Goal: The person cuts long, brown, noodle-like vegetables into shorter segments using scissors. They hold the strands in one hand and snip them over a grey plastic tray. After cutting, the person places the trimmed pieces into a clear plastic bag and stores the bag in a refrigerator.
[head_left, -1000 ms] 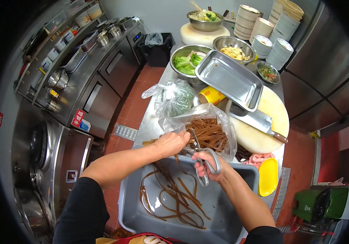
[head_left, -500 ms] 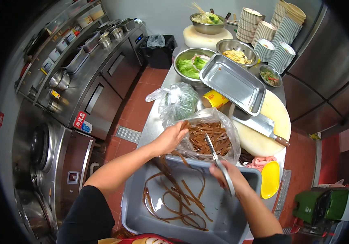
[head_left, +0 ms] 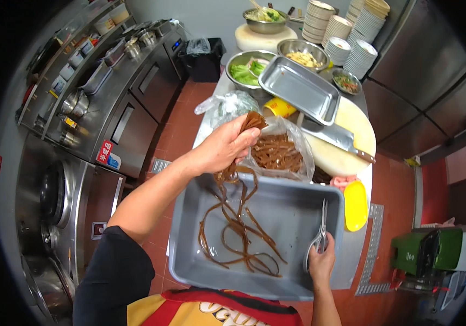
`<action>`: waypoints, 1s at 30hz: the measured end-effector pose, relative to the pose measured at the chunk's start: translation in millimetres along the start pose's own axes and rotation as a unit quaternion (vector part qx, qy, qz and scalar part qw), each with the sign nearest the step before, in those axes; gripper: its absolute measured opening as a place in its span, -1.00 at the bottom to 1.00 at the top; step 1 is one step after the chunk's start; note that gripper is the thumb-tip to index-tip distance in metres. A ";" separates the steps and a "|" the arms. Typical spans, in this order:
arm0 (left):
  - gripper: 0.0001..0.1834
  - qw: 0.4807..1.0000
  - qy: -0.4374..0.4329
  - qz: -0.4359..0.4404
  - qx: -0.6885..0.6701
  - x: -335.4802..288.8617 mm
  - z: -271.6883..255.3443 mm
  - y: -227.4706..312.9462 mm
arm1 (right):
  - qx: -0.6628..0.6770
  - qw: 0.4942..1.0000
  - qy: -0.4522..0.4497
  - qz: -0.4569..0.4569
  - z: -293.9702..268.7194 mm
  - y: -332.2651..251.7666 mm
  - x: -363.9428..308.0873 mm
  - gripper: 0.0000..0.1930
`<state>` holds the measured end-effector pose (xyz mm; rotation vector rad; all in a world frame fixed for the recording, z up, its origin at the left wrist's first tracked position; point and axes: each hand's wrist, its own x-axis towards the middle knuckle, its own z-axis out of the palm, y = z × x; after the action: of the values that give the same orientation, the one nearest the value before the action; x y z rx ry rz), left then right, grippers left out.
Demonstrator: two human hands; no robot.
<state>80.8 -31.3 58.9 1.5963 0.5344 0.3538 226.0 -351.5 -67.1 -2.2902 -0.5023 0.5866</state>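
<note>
My left hand (head_left: 225,145) is closed round a bunch of long, flat brown strips (head_left: 253,121), raised above the far left of a grey plastic tub (head_left: 174,244). Their ends stick out past my fingers, and the lengths trail below my hand to loose, curling strips (head_left: 238,223) on the tub floor. At the tub's right side, my right hand (head_left: 322,259) grips metal scissors (head_left: 322,223) by the handles, blades pointing away from me. Just beyond the tub, a clear plastic bag (head_left: 302,155) lies open with many short brown strips (head_left: 277,152) inside.
Behind the bag, a cleaver (head_left: 333,136) lies on a round cutting board (head_left: 361,130), beside a steel tray (head_left: 298,89). A yellow dish (head_left: 356,206) sits right of the tub. Bowls (head_left: 244,70) and stacked plates (head_left: 361,57) fill the table's far end.
My right hand with the scissors has moved from beside the bag down to the tub's right side. My left hand has lifted the bunch of strips up and left of the bag.
</note>
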 end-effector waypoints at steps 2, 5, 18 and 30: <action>-0.81 0.999 -0.029 -0.025 -0.006 -7.3 2.1 -9.4 | -0.013 0.993 0.094 -0.076 -8.8 19.8 -1.1 -0.41; -0.80 0.998 -0.049 -0.044 -0.017 -14.3 7.1 -17.5 | -0.081 0.985 0.148 -0.024 -47.1 40.8 14.5 -0.38; -0.69 0.992 -0.089 0.022 -0.084 -16.8 24.0 -45.1 | -0.294 0.950 0.093 -0.053 -40.0 180.6 40.6 -0.60; -0.19 0.958 0.022 0.205 0.199 2.4 69.1 -61.0 | 0.313 0.919 -0.188 -0.151 58.9 -196.9 49.3 -0.55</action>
<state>111.4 -86.0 -8.7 2.0996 0.3145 0.6233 198.6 -162.2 22.8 -1.4632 -0.7133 0.8873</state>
